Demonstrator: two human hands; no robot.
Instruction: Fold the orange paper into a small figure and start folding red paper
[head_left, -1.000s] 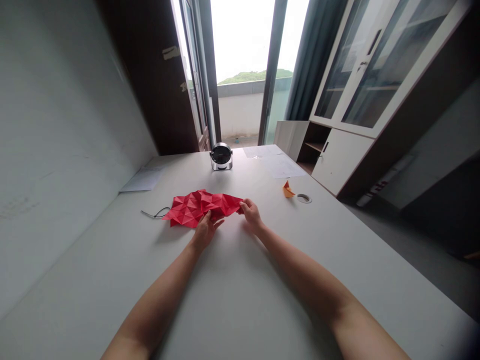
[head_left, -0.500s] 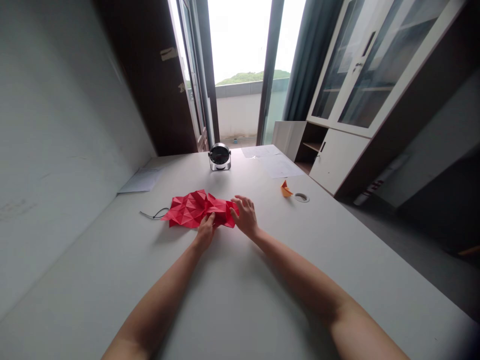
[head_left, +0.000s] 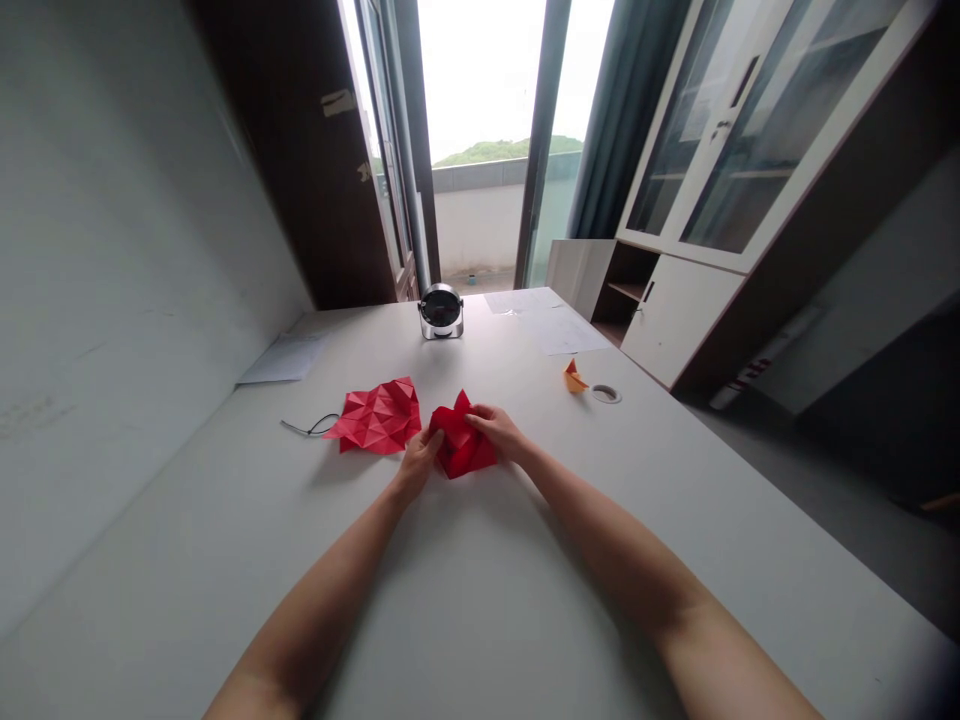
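Between my two hands is a red folded paper [head_left: 463,452], partly opened, with a pointed flap standing up at its top. My left hand [head_left: 421,460] pinches its left edge, thumb on the near face. On the other side my right hand [head_left: 496,428] grips the upper right part with thumb and fingers. Just left of my left hand lies a creased red paper sheet [head_left: 379,415], covered in triangular folds. The fingers behind the held paper are partly hidden.
A black cable tie [head_left: 309,430] lies left of the creased sheet. Toward the right are an orange folded paper [head_left: 574,377] and a round white ring [head_left: 606,393]. A round black-and-silver device [head_left: 441,312] stands at the back, with white papers [head_left: 566,332] right of it.
The held red paper has come apart from the creased sheet and turned, showing its inside and a raised point. My right hand, loosely spread before, now grips it.
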